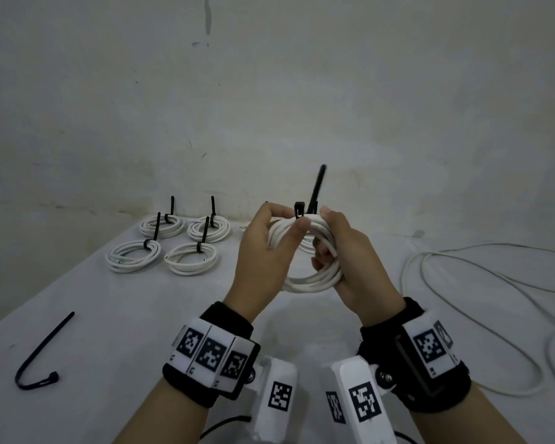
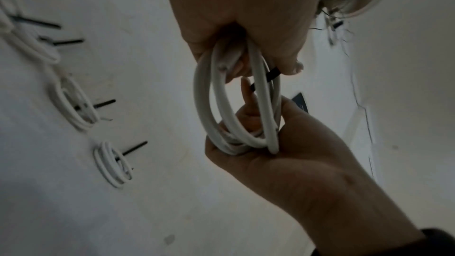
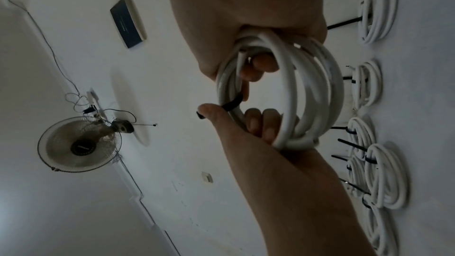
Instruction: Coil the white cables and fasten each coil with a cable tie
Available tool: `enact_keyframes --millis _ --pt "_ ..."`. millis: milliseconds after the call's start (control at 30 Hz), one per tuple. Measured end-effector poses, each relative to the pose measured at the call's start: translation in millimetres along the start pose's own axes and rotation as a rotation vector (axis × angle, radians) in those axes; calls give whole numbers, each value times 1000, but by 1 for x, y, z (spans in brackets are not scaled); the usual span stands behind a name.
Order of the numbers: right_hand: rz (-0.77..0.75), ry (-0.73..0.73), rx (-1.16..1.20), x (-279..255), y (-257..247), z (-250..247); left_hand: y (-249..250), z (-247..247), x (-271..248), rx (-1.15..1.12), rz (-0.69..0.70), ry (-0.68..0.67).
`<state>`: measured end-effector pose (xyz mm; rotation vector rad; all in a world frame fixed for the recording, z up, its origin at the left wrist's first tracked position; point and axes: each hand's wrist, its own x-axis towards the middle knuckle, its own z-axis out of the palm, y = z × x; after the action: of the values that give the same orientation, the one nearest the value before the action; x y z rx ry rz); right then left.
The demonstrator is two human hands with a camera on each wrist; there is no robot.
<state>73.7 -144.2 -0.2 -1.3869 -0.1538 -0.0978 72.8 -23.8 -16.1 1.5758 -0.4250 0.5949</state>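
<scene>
While both hands' fingers grasp it, the white coil hangs between them.

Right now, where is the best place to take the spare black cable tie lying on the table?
Pinch the spare cable tie on its long straight strap, coming from above. That part lies flat and apart from other things on the table; the hooked end with the small head gives a poorer grip.

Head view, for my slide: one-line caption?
Both hands wrap a black cable tie around a white cable coil.
</scene>
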Motion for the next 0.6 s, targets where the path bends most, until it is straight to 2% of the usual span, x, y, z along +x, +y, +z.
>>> enact_keyframes --millis 100,167,267,367,433,600 --pt "51 -70 -18 4 2 -4 -9 -5 -2 -102 -62 13" --pt "16 -79 29 7 4 -8 -14 -9 -6 -174 -114 -33" --pt "-137 -2 22 10 5 -13 -17 -10 -13 -244 -182 -108" --pt "-344 66 -118 13 5 -16 -15 -9 -16 -315 -224 -182" --pt "-429 97 -194 12 3 -18 -11 -9 -16 -358 -235 -193" --pt "-546 19 -350 11 2 -21 -10 -10 -16 -413 -227 -184"
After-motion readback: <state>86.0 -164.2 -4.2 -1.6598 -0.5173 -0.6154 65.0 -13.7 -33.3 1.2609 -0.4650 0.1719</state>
